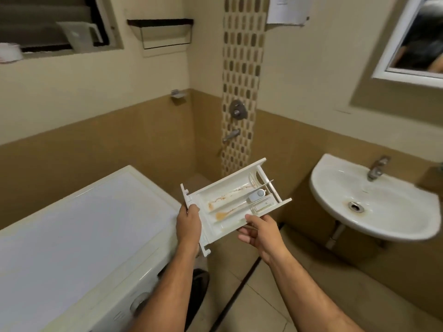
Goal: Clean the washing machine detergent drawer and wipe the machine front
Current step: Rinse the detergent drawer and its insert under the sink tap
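The white detergent drawer is out of the machine and held in the air between the washing machine and the sink. Orange-brown residue streaks its compartments, and a small pale cap sits near its far end. My left hand grips the drawer's front panel at the left. My right hand holds the near long edge, thumb on top and fingers underneath. The white washing machine stands at the lower left, with its top and part of its front and dial showing.
A white wall sink with a tap and a rusty drain hangs at the right. Shower fittings sit on the tiled strip ahead. A mirror is at the upper right, a jug on the window sill at upper left.
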`<state>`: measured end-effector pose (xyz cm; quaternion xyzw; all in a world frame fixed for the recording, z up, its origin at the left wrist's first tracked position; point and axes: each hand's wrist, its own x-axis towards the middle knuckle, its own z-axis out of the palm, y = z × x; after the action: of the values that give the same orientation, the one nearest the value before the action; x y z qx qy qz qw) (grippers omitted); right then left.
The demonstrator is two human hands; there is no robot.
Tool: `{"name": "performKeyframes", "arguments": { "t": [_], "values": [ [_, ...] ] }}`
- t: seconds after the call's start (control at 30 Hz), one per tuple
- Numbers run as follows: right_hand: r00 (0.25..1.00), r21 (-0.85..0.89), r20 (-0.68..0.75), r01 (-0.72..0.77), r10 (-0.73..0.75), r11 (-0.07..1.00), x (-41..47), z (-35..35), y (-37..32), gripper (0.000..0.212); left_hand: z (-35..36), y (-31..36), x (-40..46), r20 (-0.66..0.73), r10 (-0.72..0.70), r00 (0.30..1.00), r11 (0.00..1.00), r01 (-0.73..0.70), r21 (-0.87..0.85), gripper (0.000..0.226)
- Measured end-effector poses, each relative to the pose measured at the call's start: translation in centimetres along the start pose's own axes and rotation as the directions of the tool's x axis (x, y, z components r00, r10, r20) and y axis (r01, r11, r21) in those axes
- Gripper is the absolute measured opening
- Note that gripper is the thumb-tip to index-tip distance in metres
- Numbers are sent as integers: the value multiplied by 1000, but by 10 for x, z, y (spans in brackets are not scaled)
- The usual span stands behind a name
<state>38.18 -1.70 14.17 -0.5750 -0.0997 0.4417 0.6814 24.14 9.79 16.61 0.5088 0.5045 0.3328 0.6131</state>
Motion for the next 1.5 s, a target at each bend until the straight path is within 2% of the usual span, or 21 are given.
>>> {"name": "performKeyframes", "arguments": {
  "t": [0.23,0.4,0.53,0.8,1.13,1.3,1.4,1.5],
  "values": [
    [994,58,-98,64,-58,996,25,-71,-48,27,105,20,16,58,85,995,996,-84,-12,27],
    [979,84,-178,113,-96,990,41,-127,-76,30,179,26,22,168,125,978,992,-128,11,23],
    [959,112,-257,154,-121,982,52,-170,-93,33,231,27,22,263,114,958,991,-127,33,18],
    [908,200,-404,201,-106,959,82,-226,-110,29,319,23,51,421,51,905,994,-86,65,23],
    [802,271,-594,277,-67,922,144,-265,-153,27,427,37,111,604,-39,796,991,-46,125,15],
    [730,356,-683,307,22,883,162,-289,-157,21,471,35,124,692,-83,717,988,-33,153,13],
    [695,397,-714,301,85,867,170,-309,-153,17,496,18,128,738,-144,659,978,-22,210,23],
    [663,424,-735,288,141,859,177,-336,-149,23,519,-2,125,760,-180,624,959,-61,277,37]
  ]
}}
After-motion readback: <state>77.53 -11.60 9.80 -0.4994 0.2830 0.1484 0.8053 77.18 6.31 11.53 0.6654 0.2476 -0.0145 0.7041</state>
